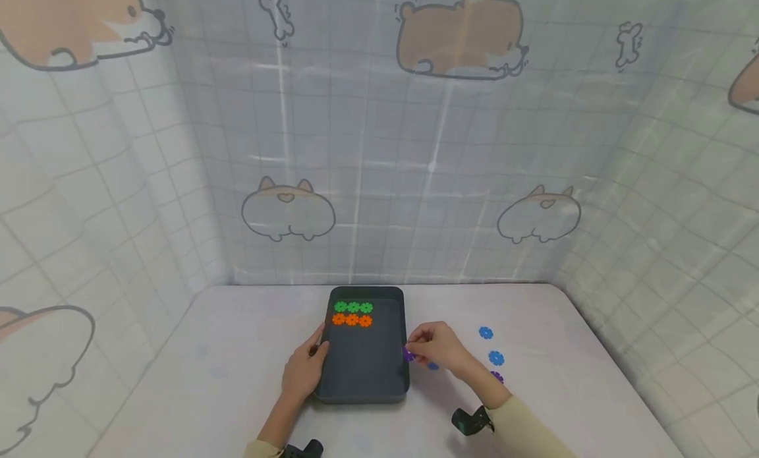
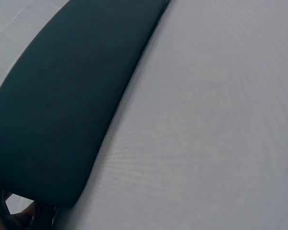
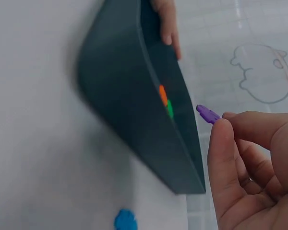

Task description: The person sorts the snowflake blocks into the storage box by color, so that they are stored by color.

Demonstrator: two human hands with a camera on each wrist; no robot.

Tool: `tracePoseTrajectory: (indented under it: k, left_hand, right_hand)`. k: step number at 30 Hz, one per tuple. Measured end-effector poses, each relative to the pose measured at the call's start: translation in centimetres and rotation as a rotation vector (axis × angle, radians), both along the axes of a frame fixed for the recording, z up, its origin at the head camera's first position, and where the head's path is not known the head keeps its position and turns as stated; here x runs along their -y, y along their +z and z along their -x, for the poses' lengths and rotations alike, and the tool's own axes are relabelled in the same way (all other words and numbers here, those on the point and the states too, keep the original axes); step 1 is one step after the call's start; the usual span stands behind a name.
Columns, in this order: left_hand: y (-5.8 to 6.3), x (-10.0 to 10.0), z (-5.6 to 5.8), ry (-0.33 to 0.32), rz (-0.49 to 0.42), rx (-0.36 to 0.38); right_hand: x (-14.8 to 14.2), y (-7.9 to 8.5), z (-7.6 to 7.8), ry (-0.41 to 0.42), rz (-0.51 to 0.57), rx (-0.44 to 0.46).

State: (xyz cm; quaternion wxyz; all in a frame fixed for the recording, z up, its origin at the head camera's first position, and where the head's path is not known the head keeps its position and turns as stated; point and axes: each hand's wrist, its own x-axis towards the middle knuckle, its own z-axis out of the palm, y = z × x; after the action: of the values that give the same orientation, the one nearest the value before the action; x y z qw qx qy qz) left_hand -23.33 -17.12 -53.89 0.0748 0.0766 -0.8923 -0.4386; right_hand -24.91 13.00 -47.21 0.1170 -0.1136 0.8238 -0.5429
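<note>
My left hand (image 1: 304,371) grips the left wall of a dark grey tray (image 1: 364,366), its thumb over the rim. In the left wrist view the tray's outer wall (image 2: 72,105) covers much of the left side. Near the tray's right rim, my right hand (image 1: 440,346) pinches a purple flower-shaped disc (image 3: 208,114) between thumb and forefinger. Inside the tray at upper left lie a row of three green flower-shaped discs (image 1: 353,308) and, just below it, a row of three orange flower-shaped discs (image 1: 352,319).
Right of the tray on the white table (image 1: 237,352) lie two blue discs (image 1: 486,333). Another blue disc (image 1: 433,366) shows partly beneath my right hand, and a purple disc (image 1: 497,377) is half hidden by my forearm. A patterned curtain (image 1: 379,148) stands behind.
</note>
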Motion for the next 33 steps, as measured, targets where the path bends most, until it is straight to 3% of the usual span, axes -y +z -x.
tracePoseTrajectory:
  k: [18, 33]
  left_hand:
    - [0.0, 0.1, 0.1, -0.003, -0.004, -0.015]
    - [0.0, -0.2, 0.0, 0.001, -0.007, -0.023]
  right_hand:
    - [6.4, 1.4, 3.2, 0.075, 0.107, 0.079]
    - [10.0, -0.6, 5.6, 0.043, 0.144, 0.127]
